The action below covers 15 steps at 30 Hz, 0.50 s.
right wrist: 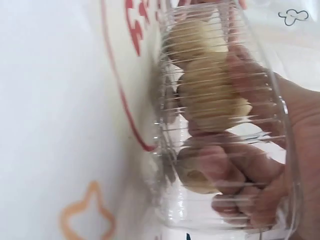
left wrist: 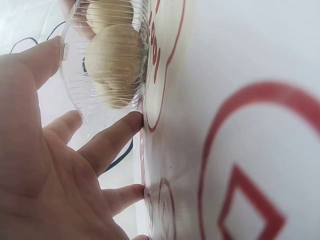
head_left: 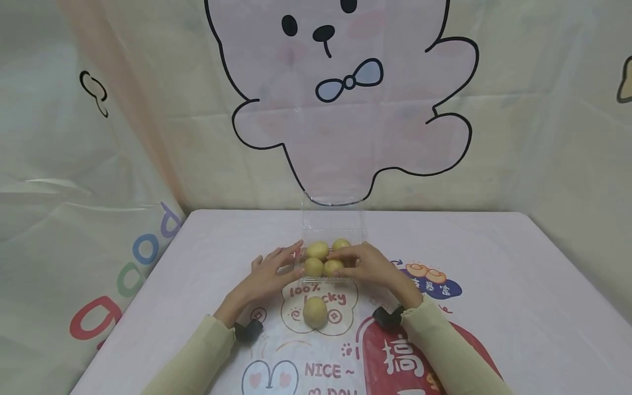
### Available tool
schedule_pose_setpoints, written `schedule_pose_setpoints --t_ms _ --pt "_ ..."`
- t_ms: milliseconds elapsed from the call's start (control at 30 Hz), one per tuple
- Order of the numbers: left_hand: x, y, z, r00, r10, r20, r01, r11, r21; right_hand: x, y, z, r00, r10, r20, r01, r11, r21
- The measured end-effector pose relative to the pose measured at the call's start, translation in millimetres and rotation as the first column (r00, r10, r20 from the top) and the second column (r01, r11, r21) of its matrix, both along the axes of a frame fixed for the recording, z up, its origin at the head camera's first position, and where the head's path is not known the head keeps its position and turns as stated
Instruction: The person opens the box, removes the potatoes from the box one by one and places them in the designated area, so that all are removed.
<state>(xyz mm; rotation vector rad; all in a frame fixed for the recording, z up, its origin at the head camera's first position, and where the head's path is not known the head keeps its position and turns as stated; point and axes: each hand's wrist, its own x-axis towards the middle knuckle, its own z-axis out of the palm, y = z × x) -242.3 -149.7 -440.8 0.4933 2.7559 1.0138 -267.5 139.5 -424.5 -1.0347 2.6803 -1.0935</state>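
A clear plastic box (right wrist: 175, 220) with its lid (head_left: 332, 220) raised at the back holds several round, pale yellow fruits (head_left: 317, 250). Spread, mostly straight fingers of my left hand (head_left: 273, 272) lie along the box's left end, the thumb at its front rim. In the left wrist view, fingertips (left wrist: 136, 119) reach the tabletop beside the box. My right hand (head_left: 371, 265) reaches into the right side. Its thumb and fingers pinch the front right fruit (head_left: 333, 267); through the ribbed wall, curled fingers (right wrist: 215, 162) show beside another fruit (right wrist: 192, 175).
One more round yellow fruit (head_left: 315, 312) lies on the table in front of the box. The white tabletop (head_left: 494, 263) carries printed drawings and lettering. Behind it hangs a curtain (head_left: 494, 181) with a cartoon bear. Dark wrist straps (head_left: 248, 331) sit at both sleeves.
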Motion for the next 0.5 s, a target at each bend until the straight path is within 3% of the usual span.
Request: schedule_pose_setpoints --t_ms 300,500 --pt "-0.6 0.1 0.5 1.0 0.001 0.001 -0.001 1.0 0.004 3.5 0.2 -4.0 0.997 -0.083 0.0 0.083 0.997 -0.008" --pt "-0.9 -0.1 -1.0 1.0 0.001 0.006 -0.001 1.0 0.002 5.9 -0.4 -4.6 0.995 -0.097 0.016 0.097 0.995 -0.005"
